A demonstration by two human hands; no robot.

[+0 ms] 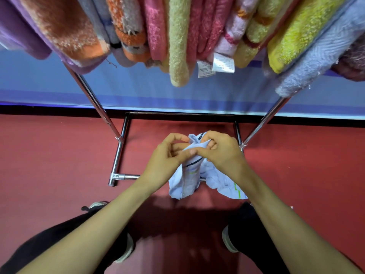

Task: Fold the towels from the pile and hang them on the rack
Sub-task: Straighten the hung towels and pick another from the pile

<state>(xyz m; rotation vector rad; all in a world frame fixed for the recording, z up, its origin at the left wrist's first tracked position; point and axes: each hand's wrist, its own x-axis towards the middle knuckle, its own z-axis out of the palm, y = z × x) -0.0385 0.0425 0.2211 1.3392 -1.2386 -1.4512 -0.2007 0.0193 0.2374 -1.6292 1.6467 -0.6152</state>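
My left hand [164, 161] and right hand [223, 153], fingers curled, pinch the towel [189, 180] by its top so it hangs free for folding, rack [102, 113] just beyond.

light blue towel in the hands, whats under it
Under the light blue towel, held by the left hand and right hand, lie the red floor and the rack's chrome base bar. The towel hides most of that bar's length.

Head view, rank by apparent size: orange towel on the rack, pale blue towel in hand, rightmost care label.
Orange towel
pale blue towel
care label
Top two unsure: the blue one is bunched and farther from camera.
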